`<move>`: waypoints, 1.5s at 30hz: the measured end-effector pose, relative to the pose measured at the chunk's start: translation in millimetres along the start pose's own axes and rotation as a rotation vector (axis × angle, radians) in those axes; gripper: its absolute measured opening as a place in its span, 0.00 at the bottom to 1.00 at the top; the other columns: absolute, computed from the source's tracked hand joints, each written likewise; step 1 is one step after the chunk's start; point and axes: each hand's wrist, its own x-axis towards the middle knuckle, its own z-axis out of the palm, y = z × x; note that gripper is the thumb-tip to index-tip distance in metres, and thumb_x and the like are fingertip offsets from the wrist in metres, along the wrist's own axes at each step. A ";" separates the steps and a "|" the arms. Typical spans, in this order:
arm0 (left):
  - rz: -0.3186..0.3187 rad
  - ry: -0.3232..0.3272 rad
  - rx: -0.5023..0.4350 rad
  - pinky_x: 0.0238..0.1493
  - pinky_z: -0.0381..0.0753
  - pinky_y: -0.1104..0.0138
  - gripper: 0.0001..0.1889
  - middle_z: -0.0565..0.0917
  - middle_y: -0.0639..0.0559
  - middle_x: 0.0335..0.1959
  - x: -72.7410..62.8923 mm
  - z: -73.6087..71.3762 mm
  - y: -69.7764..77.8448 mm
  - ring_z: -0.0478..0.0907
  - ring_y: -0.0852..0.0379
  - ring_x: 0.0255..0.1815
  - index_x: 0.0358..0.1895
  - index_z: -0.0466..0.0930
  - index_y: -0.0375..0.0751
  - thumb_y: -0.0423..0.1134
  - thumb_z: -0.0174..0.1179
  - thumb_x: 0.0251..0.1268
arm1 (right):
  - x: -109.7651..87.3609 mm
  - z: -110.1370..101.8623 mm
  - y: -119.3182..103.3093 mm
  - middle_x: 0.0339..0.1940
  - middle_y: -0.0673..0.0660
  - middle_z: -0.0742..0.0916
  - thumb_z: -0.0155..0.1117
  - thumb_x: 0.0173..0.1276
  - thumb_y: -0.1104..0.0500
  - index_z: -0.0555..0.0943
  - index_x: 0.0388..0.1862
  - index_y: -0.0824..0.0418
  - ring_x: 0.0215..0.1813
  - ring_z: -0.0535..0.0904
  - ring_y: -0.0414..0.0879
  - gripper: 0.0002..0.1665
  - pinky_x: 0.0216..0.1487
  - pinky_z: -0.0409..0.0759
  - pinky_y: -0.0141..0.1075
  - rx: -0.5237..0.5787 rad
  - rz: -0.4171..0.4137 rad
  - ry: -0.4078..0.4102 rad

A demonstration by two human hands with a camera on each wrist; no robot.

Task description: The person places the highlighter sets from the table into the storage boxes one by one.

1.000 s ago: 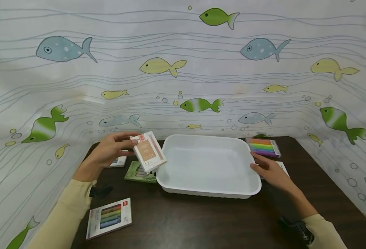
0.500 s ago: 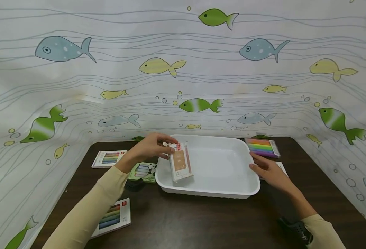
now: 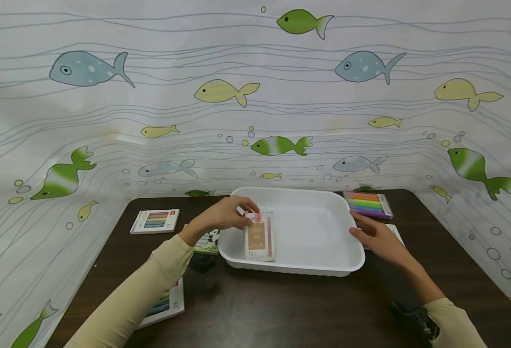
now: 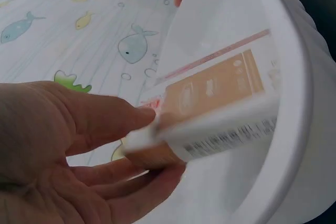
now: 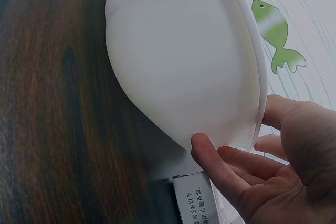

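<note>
My left hand (image 3: 234, 213) grips the upper end of a slim white box with a tan panel (image 3: 257, 237) marked 12. In the left wrist view the thumb lies on the box's face and the other fingers curl beneath it. The box is inside a white plastic tray (image 3: 312, 227), at its left end, overlapping the near wall in the head view. My right hand (image 3: 375, 237) holds the tray's right end, with the thumb against the outer wall in the right wrist view and another finger at the rim (image 5: 257, 66).
A flat box with coloured sticks (image 3: 155, 221) lies at the back left. A green panda box (image 3: 207, 241) sits beside the tray, and another box (image 3: 173, 302) is partly under the left sleeve. Right of the tray are a rainbow-coloured pack (image 3: 368, 204) and a white box (image 5: 194, 198).
My left hand has carried the white-and-tan box rightward from beside the tray, then down into its left end. The right hand has stayed at the tray's right end.
</note>
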 end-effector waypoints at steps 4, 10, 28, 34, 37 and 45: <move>0.006 0.001 0.127 0.50 0.82 0.55 0.16 0.82 0.46 0.55 -0.3 -0.3 2.1 0.83 0.46 0.53 0.58 0.84 0.42 0.36 0.68 0.69 | -1.2 0.6 -1.5 0.73 0.74 0.70 0.60 0.79 0.45 0.58 0.83 0.60 0.66 0.74 0.69 0.42 0.48 0.85 0.48 0.008 -0.014 -0.003; -0.022 0.012 0.201 0.56 0.78 0.48 0.20 0.78 0.43 0.64 -3.7 -5.3 5.4 0.75 0.41 0.64 0.64 0.81 0.43 0.45 0.62 0.75 | -1.2 0.6 0.2 0.73 0.74 0.70 0.60 0.79 0.45 0.59 0.83 0.60 0.66 0.74 0.69 0.42 0.47 0.85 0.47 0.004 -0.024 -0.002; 0.006 0.197 0.170 0.69 0.58 0.36 0.30 0.60 0.34 0.77 -48.0 -35.5 -18.2 0.55 0.33 0.77 0.79 0.58 0.34 0.40 0.52 0.82 | -0.6 0.3 -2.6 0.73 0.74 0.69 0.60 0.79 0.46 0.58 0.83 0.59 0.67 0.72 0.70 0.42 0.47 0.85 0.49 0.000 -0.018 0.002; -0.046 0.214 0.190 0.68 0.57 0.34 0.32 0.58 0.31 0.77 -60.1 -42.6 -34.2 0.54 0.30 0.76 0.80 0.56 0.34 0.45 0.51 0.82 | -0.8 -0.1 1.1 0.73 0.75 0.69 0.60 0.79 0.46 0.58 0.83 0.59 0.67 0.72 0.71 0.42 0.47 0.85 0.49 -0.001 -0.012 0.008; -0.062 0.227 0.205 0.68 0.56 0.33 0.32 0.59 0.30 0.77 -65.0 -45.1 -41.2 0.54 0.29 0.76 0.79 0.56 0.33 0.45 0.51 0.82 | -0.1 -0.6 2.3 0.73 0.75 0.69 0.60 0.79 0.46 0.58 0.83 0.60 0.66 0.73 0.71 0.42 0.47 0.85 0.50 -0.008 -0.014 0.007; -0.139 0.258 0.267 0.68 0.50 0.31 0.33 0.56 0.23 0.75 -76.7 -49.0 -65.3 0.49 0.22 0.75 0.78 0.56 0.28 0.45 0.51 0.82 | -0.4 -0.9 2.7 0.73 0.75 0.68 0.60 0.79 0.48 0.58 0.82 0.61 0.67 0.71 0.72 0.41 0.46 0.85 0.51 -0.009 -0.025 0.009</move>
